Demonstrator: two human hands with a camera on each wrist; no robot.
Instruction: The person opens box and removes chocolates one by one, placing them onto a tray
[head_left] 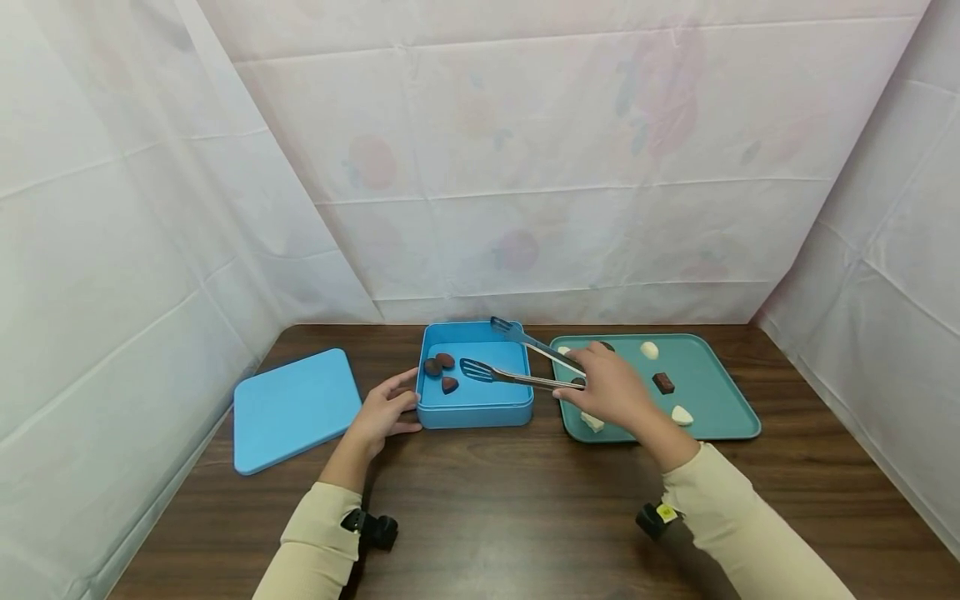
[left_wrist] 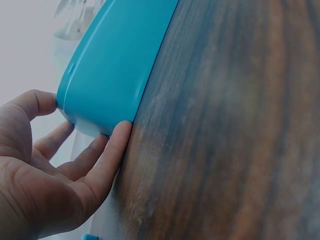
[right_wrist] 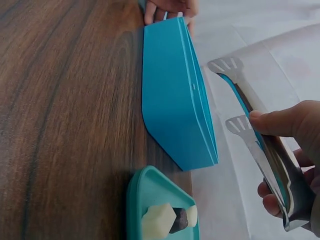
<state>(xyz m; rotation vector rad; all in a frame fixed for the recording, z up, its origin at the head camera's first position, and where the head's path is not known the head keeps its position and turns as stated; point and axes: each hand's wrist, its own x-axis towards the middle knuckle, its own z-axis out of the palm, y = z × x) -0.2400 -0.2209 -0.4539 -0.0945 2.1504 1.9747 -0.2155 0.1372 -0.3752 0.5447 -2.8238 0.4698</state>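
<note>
My right hand (head_left: 617,385) grips metal tongs (head_left: 532,381) over the gap between a blue box (head_left: 474,417) and a green tray (head_left: 723,408). The two slotted tong tips stand apart above the box with nothing between them. In the right wrist view the thumb (right_wrist: 280,122) presses one arm of the tongs, fingers on the other side. My left hand (head_left: 382,414) rests its spread fingertips against the box's left side, and the left wrist view shows the fingers (left_wrist: 112,155) touching its rounded corner. Three brown chocolate-like pieces (head_left: 450,384) lie at the left inside the box.
A blue lid (head_left: 296,410) lies flat on the wooden table (head_left: 480,500) at the left. The tray bears several pieces, among them a dark block (head_left: 663,383) and a white piece (head_left: 682,415). A pale curtain (head_left: 525,167) hangs behind.
</note>
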